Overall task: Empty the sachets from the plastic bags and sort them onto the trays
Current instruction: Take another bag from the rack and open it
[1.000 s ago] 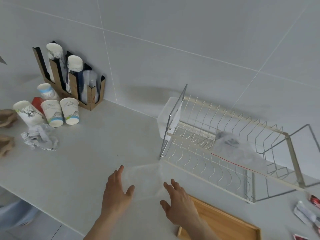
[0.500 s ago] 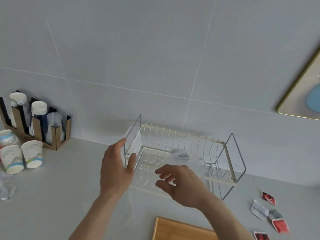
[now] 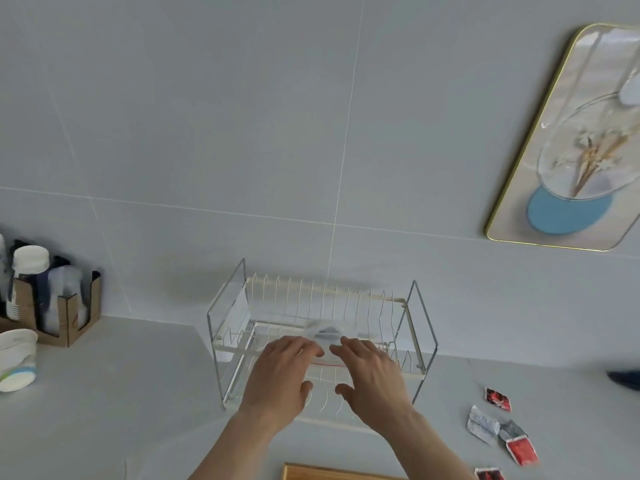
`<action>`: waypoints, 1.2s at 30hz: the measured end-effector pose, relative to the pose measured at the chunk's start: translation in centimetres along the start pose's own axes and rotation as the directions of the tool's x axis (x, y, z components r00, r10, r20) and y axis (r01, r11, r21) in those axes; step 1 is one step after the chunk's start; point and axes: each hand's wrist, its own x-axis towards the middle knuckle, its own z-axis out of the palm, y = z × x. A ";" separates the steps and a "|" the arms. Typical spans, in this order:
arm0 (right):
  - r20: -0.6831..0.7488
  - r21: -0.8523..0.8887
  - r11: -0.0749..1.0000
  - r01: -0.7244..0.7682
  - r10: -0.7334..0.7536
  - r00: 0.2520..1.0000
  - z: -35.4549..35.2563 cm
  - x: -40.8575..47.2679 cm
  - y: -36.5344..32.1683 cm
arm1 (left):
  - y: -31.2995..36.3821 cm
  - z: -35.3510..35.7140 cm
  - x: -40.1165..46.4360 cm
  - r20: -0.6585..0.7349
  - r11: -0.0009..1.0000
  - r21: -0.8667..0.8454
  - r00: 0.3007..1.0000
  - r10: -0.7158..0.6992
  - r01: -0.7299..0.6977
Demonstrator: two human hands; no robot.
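A clear plastic bag (image 3: 327, 331) with a red zip line and something grey inside lies on top of the wire dish rack (image 3: 412, 341). My left hand (image 3: 279, 374) and my right hand (image 3: 372, 374) reach over its near end, fingertips on the plastic and thumbs spread below; neither has closed on it. Loose sachets lie on the counter to the right: a red sachet (image 3: 497, 398), a grey-white sachet (image 3: 482, 423), another red sachet (image 3: 521, 452) and one more at the bottom edge (image 3: 488, 474). A wooden tray (image 3: 332, 474) shows only its far edge below my arms.
A cardboard holder (image 3: 71, 318) with stacked cups and lids stands at the back left, with a paper cup (image 3: 15, 363) in front of it. A gold-framed picture (image 3: 571, 140) hangs on the tiled wall. A dark object (image 3: 625, 380) pokes in at the right edge.
Both hands left the flat bag on the counter and rose onto the bag on the dish rack. The view tilted up and to the right.
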 end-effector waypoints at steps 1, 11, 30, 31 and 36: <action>-0.047 -0.023 1.000 0.001 -0.002 0.999 0.4 0.0 0.1 | 0.1 0.3 0.0 0.007 1.000 0.016 1.000 -0.011 0.011; -0.386 0.158 0.987 -0.016 0.076 0.919 -1.7 1.4 0.8 | 0.8 -1.3 2.3 -0.206 0.999 0.048 0.978 -0.007 0.017; -0.023 0.967 0.255 -0.017 0.153 0.988 -16.5 -3.6 4.7 | 10.9 -11.5 4.0 -0.086 0.715 -0.699 0.994 -0.067 -0.013; 0.017 0.971 0.232 -0.052 0.154 0.988 -15.5 -4.3 5.3 | 11.2 -10.8 3.6 -0.034 0.721 -0.693 0.997 -0.062 0.022; 0.169 0.958 0.197 -0.208 0.198 0.966 -10.2 -7.9 7.6 | 12.4 -6.6 1.5 0.305 0.705 -0.659 0.950 -0.068 0.262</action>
